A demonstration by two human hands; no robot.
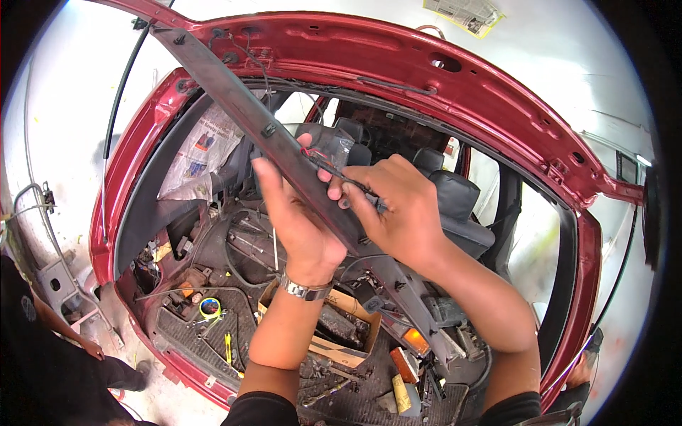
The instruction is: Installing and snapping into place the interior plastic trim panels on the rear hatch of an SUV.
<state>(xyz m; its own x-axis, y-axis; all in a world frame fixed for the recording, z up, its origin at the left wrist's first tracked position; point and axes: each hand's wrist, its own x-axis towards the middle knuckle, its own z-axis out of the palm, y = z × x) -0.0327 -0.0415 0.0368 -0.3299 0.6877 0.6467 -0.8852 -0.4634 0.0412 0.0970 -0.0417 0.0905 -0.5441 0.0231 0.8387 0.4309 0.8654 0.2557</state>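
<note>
trim strip [249,113], left hand [302,224] gripping it, right hand [398,202] pinching black cable [330,169], carton [339,351] holding dark parts [341,325]

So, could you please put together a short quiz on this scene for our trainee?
1. What does the left hand hold?
2. True or false: the right hand is empty.
3. Where is the metal watch?
a) On the right wrist
b) On the left wrist
c) On the car floor

Key:
1. A long dark strip.
2. False: the right hand pinches a thin dark piece, possibly a cable.
3. b
</note>
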